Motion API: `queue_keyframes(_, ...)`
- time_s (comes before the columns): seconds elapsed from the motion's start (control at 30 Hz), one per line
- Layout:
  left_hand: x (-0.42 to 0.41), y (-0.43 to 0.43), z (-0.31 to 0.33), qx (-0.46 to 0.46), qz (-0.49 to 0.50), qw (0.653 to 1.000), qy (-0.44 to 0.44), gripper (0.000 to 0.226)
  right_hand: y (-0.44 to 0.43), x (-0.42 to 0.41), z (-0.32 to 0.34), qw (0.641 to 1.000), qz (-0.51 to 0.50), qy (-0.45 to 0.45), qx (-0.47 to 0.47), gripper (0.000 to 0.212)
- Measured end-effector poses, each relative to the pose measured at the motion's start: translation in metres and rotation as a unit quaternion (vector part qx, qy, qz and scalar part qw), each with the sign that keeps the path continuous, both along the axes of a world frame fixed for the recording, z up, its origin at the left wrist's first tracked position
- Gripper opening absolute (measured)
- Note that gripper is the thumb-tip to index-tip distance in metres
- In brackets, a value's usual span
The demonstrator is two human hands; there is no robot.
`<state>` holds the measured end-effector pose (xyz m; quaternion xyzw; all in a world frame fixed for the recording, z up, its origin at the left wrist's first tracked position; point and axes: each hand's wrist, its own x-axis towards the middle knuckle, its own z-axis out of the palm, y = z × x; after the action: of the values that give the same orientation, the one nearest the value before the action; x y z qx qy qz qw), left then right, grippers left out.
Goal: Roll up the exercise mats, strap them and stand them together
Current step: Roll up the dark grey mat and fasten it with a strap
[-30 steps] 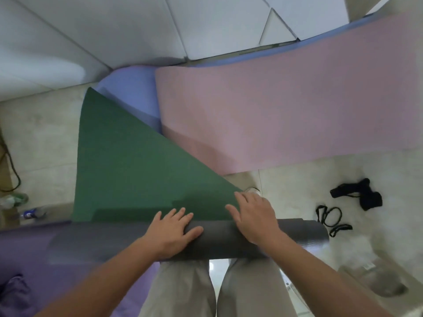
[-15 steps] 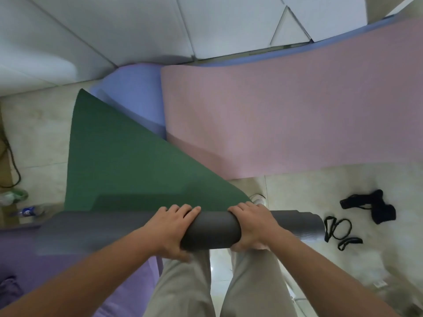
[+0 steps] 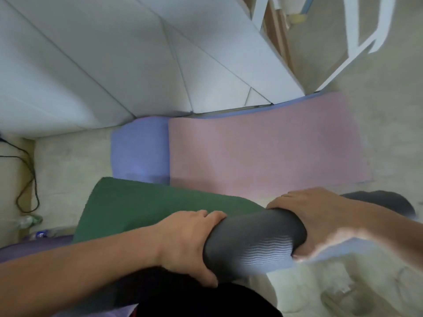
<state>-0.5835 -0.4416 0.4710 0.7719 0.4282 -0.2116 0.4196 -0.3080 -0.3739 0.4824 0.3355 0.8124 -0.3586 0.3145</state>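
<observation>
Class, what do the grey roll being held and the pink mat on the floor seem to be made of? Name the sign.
Grey roll: probably rubbery foam, matte; fine wavy ridges show on its surface. Pink mat: likely soft foam, matte, no shine, plain surface; blur hides any texture.

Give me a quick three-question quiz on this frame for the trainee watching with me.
1. True or false: the left hand and the right hand both grip the grey roll.
2. Which mat lies flat on top of the blue mat? A) the pink mat B) a yellow mat C) a red mat
3. Fill in: the flat sheet on the floor just beyond the grey roll is ____ in colour.

Key: 1 true; 2 A; 3 green.
</observation>
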Motion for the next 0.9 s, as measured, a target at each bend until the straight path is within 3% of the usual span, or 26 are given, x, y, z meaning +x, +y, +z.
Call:
queue_keyframes(0.17,-0.024,0.011,0.059,-0.025,0.013,0.999,-0.023,0.105,-0.019,-0.013,0.075,0.998,-0.012,0.035,0.052,0.085)
queue_keyframes(0.47,-0.03,0.024,0.073,-0.064,0.069,0.995,-0.016,0.096,-0.015,-0.02,0.083,0.997,-0.072,0.022,0.031,0.075)
queue_keyframes(0.73,-0.023,0.003,0.065,-0.211,0.118,0.97,-0.023,0.082,-0.039,-0.019,0.077,0.995,-0.078,0.006,-0.059,0.068)
queue_keyframes(0.9,-0.024,0.005,0.057,-0.302,0.162,0.938,-0.047,0.076,-0.047,-0.034,0.068,0.998,-0.051,0.012,-0.021,0.09)
